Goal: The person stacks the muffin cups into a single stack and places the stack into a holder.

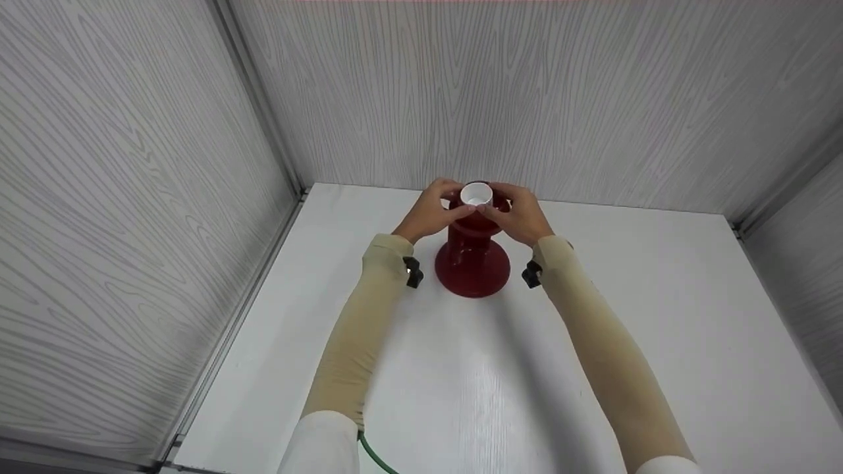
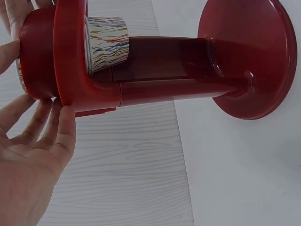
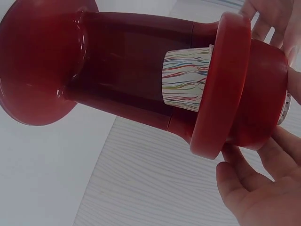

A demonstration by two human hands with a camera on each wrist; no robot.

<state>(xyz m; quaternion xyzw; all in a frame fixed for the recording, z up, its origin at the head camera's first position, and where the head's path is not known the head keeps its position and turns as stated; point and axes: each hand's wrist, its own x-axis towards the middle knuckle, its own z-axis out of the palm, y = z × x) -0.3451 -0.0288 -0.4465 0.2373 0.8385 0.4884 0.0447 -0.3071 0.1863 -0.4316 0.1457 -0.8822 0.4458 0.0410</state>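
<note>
A glossy red stand (image 1: 472,270) with a round base and upright column stands on the white table. Its top carries a thick ring with a red collar (image 2: 40,52) above. Below the ring pokes the tapered end of a paper cup (image 3: 186,80) with wavy coloured lines. A white cup opening (image 1: 476,194) shows at the top, and a patterned sliver sticks out past the collar. My left hand (image 1: 431,209) and right hand (image 1: 521,212) hold this upper cup from both sides, thumbs at its near side. Other fingers lie against the collar; their exact contact is partly hidden.
The white table (image 1: 435,368) runs to a grey wood-grain back wall (image 1: 421,92). Similar panels stand left (image 1: 118,217) and right, with metal framing along their edges. A green cord (image 1: 375,454) shows by the left forearm.
</note>
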